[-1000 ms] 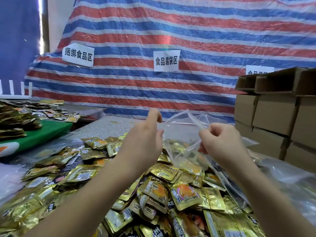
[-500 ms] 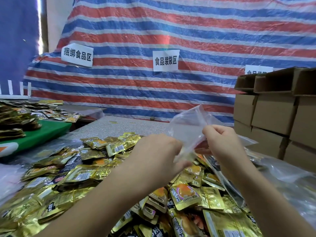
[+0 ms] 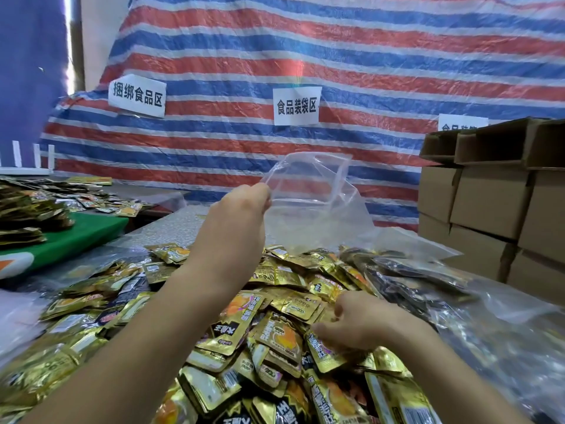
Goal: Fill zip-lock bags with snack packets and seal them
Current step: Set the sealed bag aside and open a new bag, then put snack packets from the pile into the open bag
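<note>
Hands numbered two. The left hand (image 3: 235,215) was raised above the table, its fingertips pinched on the rim of one clear zip-lock bag (image 3: 315,203), which hung open-mouthed and empty in front of the striped tarp (image 3: 336,56). The right hand (image 3: 360,324) was low on the heap of gold snack packets (image 3: 275,332), fingers curled and touching a packet; whether it had actually closed on one could not be told. The packets were too many to count, spread across the table (image 3: 174,224). More packets lay on a green surface (image 3: 76,237) at left. Three paper signs (image 3: 296,106) hung on the tarp, the third partly hidden behind stacked cardboard boxes (image 3: 489,203) at right.
</note>
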